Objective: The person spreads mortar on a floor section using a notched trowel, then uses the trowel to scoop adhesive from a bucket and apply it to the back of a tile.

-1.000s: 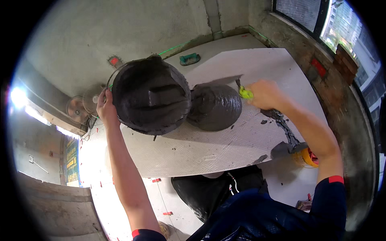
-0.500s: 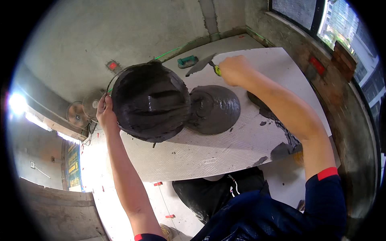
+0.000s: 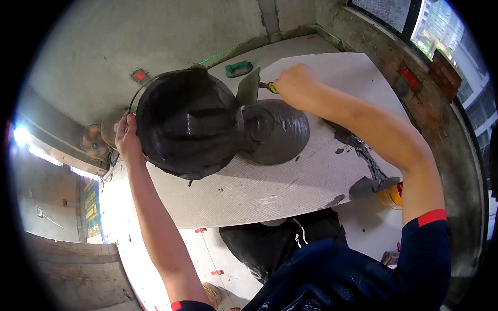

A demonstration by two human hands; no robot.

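Your right hand (image 3: 297, 84) wraps its fingers round the trowel's (image 3: 248, 89) handle, upper centre; your left hand (image 3: 128, 139) grips the bucket's (image 3: 179, 127) rim, left of centre. Best brace firmly, guiding scrapings onto the mortar mound (image 3: 284, 136) mid-frame. One trowel, one bucket, one main mound, one pale slab (image 3: 249, 203).

A round dark bucket (image 3: 147, 141), wet mortar (image 3: 205, 132) coating its inside, meets the left hand (image 3: 128, 137). A glossy grey mortar mound (image 3: 284, 132) lies beside the right hand (image 3: 297, 85), which grips a lime-handled trowel (image 3: 249, 89), blade leftward.
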